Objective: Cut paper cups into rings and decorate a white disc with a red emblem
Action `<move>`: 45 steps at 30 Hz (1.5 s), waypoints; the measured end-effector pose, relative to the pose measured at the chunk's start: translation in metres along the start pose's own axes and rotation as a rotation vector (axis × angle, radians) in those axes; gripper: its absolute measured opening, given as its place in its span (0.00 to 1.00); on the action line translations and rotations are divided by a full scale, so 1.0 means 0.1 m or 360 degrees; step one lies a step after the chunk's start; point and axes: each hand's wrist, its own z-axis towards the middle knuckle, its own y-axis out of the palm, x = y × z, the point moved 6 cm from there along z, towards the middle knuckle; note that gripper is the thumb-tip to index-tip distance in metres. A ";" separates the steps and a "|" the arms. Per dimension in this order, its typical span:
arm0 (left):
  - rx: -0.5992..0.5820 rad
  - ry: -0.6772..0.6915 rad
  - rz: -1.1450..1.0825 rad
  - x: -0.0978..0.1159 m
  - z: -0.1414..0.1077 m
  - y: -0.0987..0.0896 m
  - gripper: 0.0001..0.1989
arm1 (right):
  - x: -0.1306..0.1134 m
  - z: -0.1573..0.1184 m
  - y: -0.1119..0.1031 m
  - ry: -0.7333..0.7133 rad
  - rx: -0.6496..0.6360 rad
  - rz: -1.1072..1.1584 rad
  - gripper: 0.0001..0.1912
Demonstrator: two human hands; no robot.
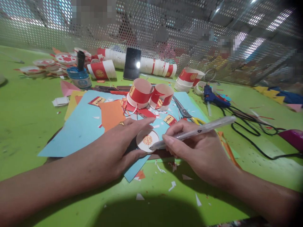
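A round white paper disc (pixel 141 141) with a gold and red emblem lies at the middle of the work. The thumb and fingers of my left hand (pixel 119 142) grip it from the left edge. In my right hand (pixel 199 151) a silvery pen (pixel 213 125) is pinched, its tip at the disc's lower part, just below the emblem. Light blue paper (pixel 78 126) and an orange sheet (pixel 110 113) are spread beneath and behind. Just beyond stand two cut red paper cup pieces (pixel 140 94). Scissors (pixel 183 108) with yellow handles rest at the right.
Stacked paper cups (pixel 115 58) lie along the back, with a phone (pixel 132 63) upright before them. A blue jar (pixel 79 77) stands left. The blue glue gun (pixel 214 97) and black cable (pixel 251 146) occupy the right. Paper scraps (pixel 174 186) litter the green table (pixel 71 201).
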 end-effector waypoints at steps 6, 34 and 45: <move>0.0028 0.0080 0.0023 0.01 -0.02 0.01 0.26 | 0.00 0.01 0.01 -0.0005 -0.0004 0.0050 0.05; 0.0061 0.0109 0.0023 0.03 0.00 0.00 0.23 | -0.06 0.00 -0.02 -0.0087 0.0053 -0.0005 0.06; 0.0062 0.0106 0.0018 0.03 0.00 0.01 0.26 | -0.09 0.00 -0.02 -0.0120 0.0039 -0.0061 0.06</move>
